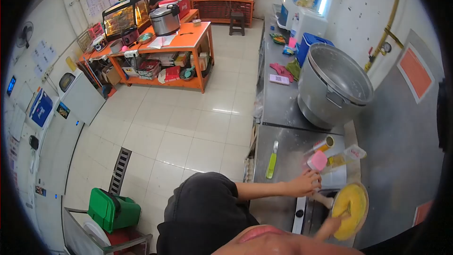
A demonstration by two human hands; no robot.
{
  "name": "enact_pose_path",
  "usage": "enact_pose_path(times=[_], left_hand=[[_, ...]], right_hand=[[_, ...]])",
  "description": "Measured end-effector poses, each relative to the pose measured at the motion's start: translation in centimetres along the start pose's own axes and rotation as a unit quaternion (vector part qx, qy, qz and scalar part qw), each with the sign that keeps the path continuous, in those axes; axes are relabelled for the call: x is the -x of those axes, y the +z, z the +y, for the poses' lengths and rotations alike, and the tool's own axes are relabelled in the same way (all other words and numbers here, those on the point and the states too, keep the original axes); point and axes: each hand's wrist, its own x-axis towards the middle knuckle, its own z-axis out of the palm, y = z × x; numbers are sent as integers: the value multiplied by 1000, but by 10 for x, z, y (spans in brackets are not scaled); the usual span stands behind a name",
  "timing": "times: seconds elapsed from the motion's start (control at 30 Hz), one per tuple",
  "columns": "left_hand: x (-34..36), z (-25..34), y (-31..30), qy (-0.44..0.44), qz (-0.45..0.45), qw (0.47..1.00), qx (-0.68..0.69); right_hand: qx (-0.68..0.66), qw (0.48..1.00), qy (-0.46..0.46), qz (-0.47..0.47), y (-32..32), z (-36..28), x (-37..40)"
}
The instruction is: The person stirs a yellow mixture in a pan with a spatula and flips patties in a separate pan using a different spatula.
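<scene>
Yellow mixture [349,200] seen in a round, pale-rimmed pan [366,201], at the near end of the steel counter [295,139]. Surface judged thick and soft, creased near its middle; whether a spatula or fingers made the crease cannot be told. The right hand [336,225] is reached over the pan's edge, its fingertips at the mixture; any tool held is blurred, so its grip cannot be told. The left hand [303,184] is half curled beside a squat container with a pink lid [317,160] and close to the pan's pale, stubby handle [323,200]; whether anything is clasped cannot be told.

Best worked with light, shallow strokes, the pan steadied by its handle and knuckles clear of the rim, which may be hot. Too deep a push could tear the soft mass.

Nearby: slim utensil with a lime-green handle [271,165], laid flat; deep, dull-grey metal pot [325,106], round-walled, side handle.
</scene>
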Motion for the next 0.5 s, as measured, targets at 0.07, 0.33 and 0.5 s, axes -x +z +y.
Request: enact_pose_path(times=[0.07,0.33,0.5], left_hand=[[-5,-16,9,-1,-6,1000,-8],[-18,-49,60,-42,-250,965,66],[-13,-38,68,19,-288,948,138]], right_hand=[[20,993,80,-80,-21,9,-24],[131,972,-101,-166,-144,42,-73],[77,988,-52,-126,-185,1,-32]])
